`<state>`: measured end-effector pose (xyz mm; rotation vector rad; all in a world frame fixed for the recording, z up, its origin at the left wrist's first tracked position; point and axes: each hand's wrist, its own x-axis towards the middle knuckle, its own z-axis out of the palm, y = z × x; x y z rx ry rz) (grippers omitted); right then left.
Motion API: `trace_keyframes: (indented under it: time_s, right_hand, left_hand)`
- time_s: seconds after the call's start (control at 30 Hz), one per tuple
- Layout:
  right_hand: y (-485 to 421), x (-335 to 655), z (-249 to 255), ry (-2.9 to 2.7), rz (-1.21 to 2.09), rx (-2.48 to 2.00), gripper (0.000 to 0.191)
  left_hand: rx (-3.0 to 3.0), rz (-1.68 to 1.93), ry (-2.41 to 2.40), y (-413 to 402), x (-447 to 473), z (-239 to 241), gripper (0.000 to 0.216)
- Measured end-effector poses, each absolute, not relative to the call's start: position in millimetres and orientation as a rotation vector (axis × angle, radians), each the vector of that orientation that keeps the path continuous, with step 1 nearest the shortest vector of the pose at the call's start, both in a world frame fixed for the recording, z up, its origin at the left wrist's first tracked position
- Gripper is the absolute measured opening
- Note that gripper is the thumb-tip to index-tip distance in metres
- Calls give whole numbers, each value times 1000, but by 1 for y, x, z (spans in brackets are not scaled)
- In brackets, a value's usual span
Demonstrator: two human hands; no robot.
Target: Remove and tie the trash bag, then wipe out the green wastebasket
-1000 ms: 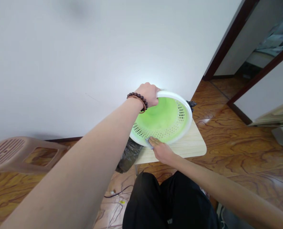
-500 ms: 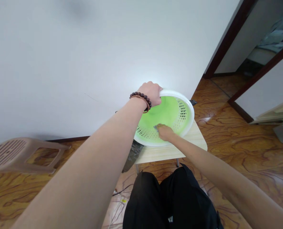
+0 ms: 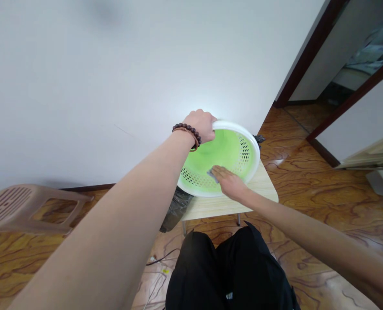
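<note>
A green plastic basket (image 3: 225,150) with a white rim and bands of holes rests tilted on a small pale wooden table (image 3: 207,208), its opening facing me. My left hand (image 3: 200,125), with a beaded bracelet at the wrist, is closed around the far left part of the rim. Inside the basket, my right hand (image 3: 230,181) presses a small grey cloth (image 3: 213,174) against the near inner wall. Most of the cloth is hidden under the fingers.
A black plastic bag (image 3: 177,209) hangs at the table's left edge. A beige plastic stool (image 3: 32,209) lies on its side to the left. The white wall (image 3: 129,77) rises behind the table. Cables (image 3: 160,260) lie on the floor near my legs. A doorway opens at the upper right.
My right hand has shifted slightly, its fingers now stretched flatter over the cloth, more of which shows. The left hand keeps its hold on the rim; the whole view has moved a little.
</note>
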<state>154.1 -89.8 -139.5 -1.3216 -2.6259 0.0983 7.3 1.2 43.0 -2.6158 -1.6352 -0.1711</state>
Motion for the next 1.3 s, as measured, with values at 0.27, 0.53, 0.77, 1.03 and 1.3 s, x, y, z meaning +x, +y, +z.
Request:
trace_keyframes:
  time_s: [0.27,0.53,0.77,1.03,1.3]
  right_hand:
    - [-62,126,-171,-2589,211,-1693,45]
    - [-161,116,-163,-2514,416,-1278,52]
    - [-80,136,-159,-2453,185,-1566,52]
    - [-100,106,-175,-2434,391,-1547,50]
    - [-130,100,-188,-2533,36,-1438,57]
  left_hand:
    - [-2608,-148,-1636,2,10,42,36]
    - [-2603,-157,-1664,2,7,42,36]
    - [-2587,-190,-1636,3,7,41,35]
    - [-2592,-231,-1626,5,13,37,31]
    - [-2554,-190,-1599,-3,11,34,33]
